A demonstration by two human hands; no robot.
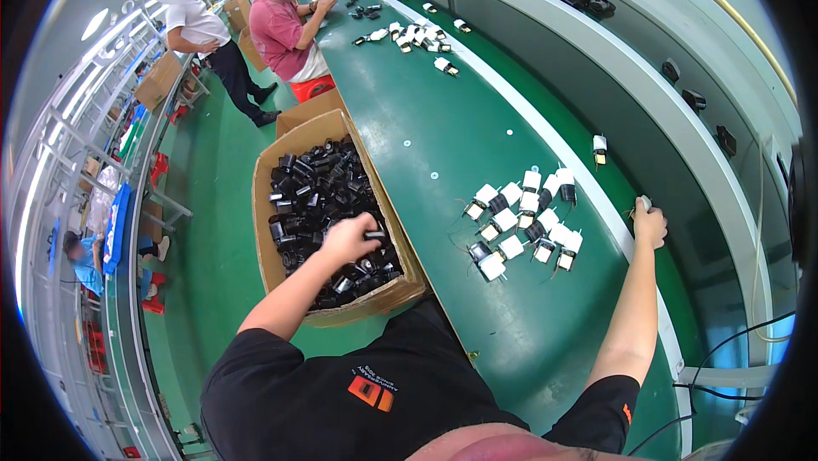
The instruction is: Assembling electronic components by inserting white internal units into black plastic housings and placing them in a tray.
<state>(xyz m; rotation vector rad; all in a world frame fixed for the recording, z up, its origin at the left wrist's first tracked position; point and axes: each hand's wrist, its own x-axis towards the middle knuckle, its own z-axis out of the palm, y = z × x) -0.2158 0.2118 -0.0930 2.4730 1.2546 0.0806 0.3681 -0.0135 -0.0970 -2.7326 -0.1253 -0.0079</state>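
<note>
My left hand (348,239) is over a cardboard box (266,278) filled with small glossy black plastic housings (311,175). Its fingers are closed around one dark housing (373,235). Stretched out to the far right, my right hand (650,227) is above the dark green belt past the white rail. It grips a small white-topped part (645,203), mostly hidden by the fingers. Between my hands, a cluster of white-and-black parts with thin wires (528,214) lies loose on the green table (460,129).
One white-topped part (600,150) rides on the belt beyond the white rail (588,193). Farther up the table lies another pile of parts (417,37). A seated person in a red shirt (285,26) works there; another person (204,26) stands behind. Black cables (724,346) hang at right.
</note>
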